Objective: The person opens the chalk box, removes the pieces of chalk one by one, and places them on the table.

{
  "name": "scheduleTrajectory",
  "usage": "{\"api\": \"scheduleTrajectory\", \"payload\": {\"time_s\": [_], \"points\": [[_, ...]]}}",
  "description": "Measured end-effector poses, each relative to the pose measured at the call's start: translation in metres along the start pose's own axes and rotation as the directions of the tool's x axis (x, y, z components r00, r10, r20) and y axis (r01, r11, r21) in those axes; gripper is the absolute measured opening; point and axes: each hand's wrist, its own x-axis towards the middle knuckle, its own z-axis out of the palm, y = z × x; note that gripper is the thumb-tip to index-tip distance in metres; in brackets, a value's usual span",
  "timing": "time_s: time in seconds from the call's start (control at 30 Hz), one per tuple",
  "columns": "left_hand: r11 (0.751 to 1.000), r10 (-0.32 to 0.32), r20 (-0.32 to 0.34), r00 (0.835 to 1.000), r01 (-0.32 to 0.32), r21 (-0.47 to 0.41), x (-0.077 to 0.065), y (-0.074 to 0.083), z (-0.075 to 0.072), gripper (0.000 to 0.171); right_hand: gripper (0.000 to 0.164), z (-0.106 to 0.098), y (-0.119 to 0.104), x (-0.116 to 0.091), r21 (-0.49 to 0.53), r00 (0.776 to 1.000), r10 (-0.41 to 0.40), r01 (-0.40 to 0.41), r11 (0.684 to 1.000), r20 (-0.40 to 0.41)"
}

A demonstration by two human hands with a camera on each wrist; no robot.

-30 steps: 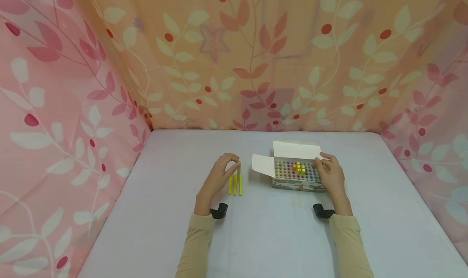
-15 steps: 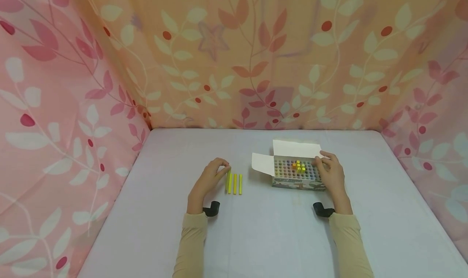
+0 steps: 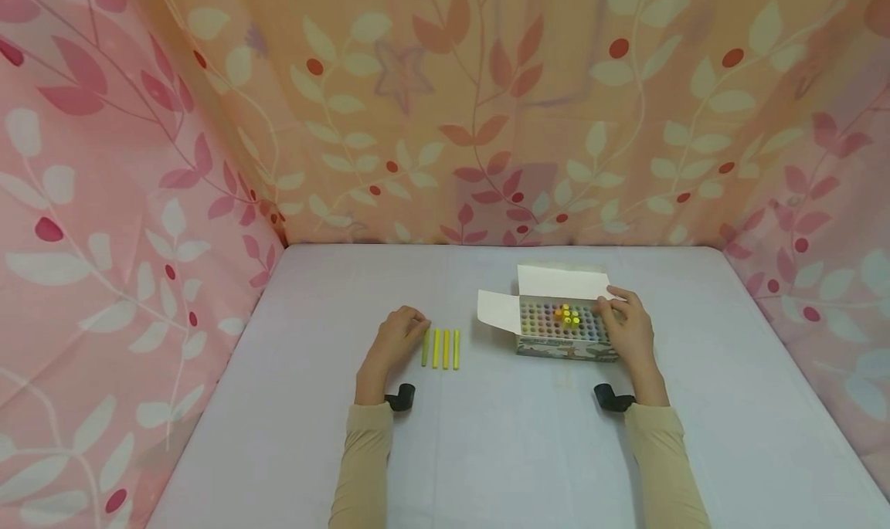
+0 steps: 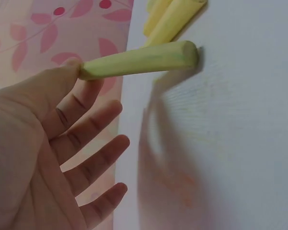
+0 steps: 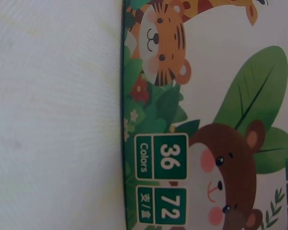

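My left hand (image 3: 399, 337) pinches a yellow-green chalk stick (image 4: 139, 61) between thumb and forefinger at its far end. The other fingers spread apart, off the stick. In the left wrist view its near end is close to the white tabletop. Right of it in the head view lie three yellow chalk sticks (image 3: 446, 349), side by side in a row. My right hand (image 3: 629, 332) holds the right side of an open chalk box (image 3: 566, 349), thumb and fingers at its rim. The right wrist view shows the box's printed animal front, and no hand.
Inside the box, rows of coloured chalk ends show, with several yellow and orange sticks (image 3: 567, 315) standing higher. White flaps (image 3: 497, 311) stick out at its left and back. A floral curtain (image 3: 445, 112) closes off the table's back and sides.
My left hand has moved left and down with the yellow-green stick, from above the yellow sticks to the left end of their row. My right hand stays at the box.
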Motion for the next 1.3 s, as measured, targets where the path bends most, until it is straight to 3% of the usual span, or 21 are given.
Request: {"api": "scheduleTrajectory", "payload": {"time_s": [0.17,0.77,1.3], "points": [[0.999,0.014,-0.037,0.999,-0.013,0.037,0.001,-0.004,0.005,0.027,0.036,0.0,0.0,0.0,0.006,1.0,-0.005,0.005,1.0,-0.006],[0.992,-0.017,-0.104,0.994,0.03,0.125,0.005,-0.003,0.012,0.024,0.036,-0.001,-0.002,0.0,0.021,1.0,-0.019,0.019,1.0,-0.002],[0.991,0.031,-0.158,0.987,-0.01,0.132,0.005,-0.004,0.016,0.02,0.036,0.0,-0.001,0.0,0.009,1.0,-0.009,0.009,1.0,-0.006]]}}
